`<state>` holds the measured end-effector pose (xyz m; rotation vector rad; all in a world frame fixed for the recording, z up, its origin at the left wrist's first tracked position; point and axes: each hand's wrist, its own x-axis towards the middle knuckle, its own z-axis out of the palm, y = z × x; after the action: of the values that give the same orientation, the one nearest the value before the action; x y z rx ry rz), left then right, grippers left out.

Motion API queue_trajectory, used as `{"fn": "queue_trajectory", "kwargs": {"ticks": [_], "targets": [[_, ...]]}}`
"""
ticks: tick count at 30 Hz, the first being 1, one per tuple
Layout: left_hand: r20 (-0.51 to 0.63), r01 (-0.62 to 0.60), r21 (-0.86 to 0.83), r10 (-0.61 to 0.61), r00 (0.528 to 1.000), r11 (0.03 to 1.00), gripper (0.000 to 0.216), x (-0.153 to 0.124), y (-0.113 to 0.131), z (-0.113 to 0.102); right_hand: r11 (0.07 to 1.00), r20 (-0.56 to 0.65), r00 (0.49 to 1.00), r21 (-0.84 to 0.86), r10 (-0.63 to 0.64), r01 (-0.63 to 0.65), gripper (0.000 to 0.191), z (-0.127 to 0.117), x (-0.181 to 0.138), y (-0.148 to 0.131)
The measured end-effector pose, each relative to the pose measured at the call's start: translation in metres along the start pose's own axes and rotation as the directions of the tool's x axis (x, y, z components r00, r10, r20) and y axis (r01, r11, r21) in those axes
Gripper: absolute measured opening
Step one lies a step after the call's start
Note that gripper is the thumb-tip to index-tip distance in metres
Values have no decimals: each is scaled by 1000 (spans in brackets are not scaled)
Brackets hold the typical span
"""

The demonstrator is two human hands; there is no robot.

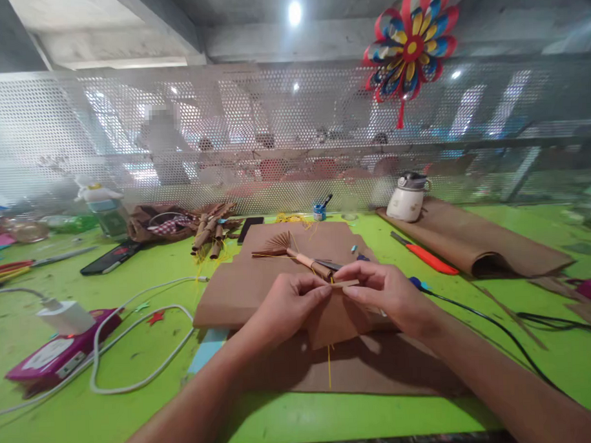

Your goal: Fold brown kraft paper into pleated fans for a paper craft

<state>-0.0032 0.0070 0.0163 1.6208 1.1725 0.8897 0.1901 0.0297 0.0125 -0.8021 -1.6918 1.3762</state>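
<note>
My left hand point(298, 302) and my right hand point(375, 288) meet over the middle of the work area, fingertips pinched. Between them is a piece of brown paper point(338, 320), its upper edge folded into a narrow strip held by both hands. Yellow thread point(330, 369) hangs below the paper. Just beyond the fingers lies a rolled brown paper tube point(304, 258) with a pleated paper fan point(278, 245) at its far end. Scissors, partly hidden, seem to lie behind my right hand. Larger brown paper sheets point(244, 291) spread beneath everything.
A purple power strip point(62, 352) with a white charger and cable point(141, 387) lies left, near a phone point(110, 257) and scissors point(45, 261). Rolled paper tubes point(206, 236) sit behind. To the right are a red utility knife point(430, 259), a white bottle point(406, 201) and a black cord point(493, 337).
</note>
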Motion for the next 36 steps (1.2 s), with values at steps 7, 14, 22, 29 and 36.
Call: {"fn": "queue_trajectory", "kwargs": {"ticks": [7,14,22,29,36], "targets": [[-32,-116,151,122,992,982,25,-5,9,5,997,-80,997,-73,13,-18,18,3,-2,-2],[33,-17,-22,18,999,1000,24,-6,11,4,999,-82,995,-17,48,-50,19,3,1,-1],[92,112,-199,-95,991,974,36,-3,6,0,998,-76,996,-11,56,-57,19,1,2,3],[35,53,-53,-51,998,997,33,-1,5,2,994,3,994,2,109,-109,22,1,1,1],[113,78,-234,-53,992,969,27,1,-3,4,986,-29,990,99,136,-133,24,1,0,4]]}}
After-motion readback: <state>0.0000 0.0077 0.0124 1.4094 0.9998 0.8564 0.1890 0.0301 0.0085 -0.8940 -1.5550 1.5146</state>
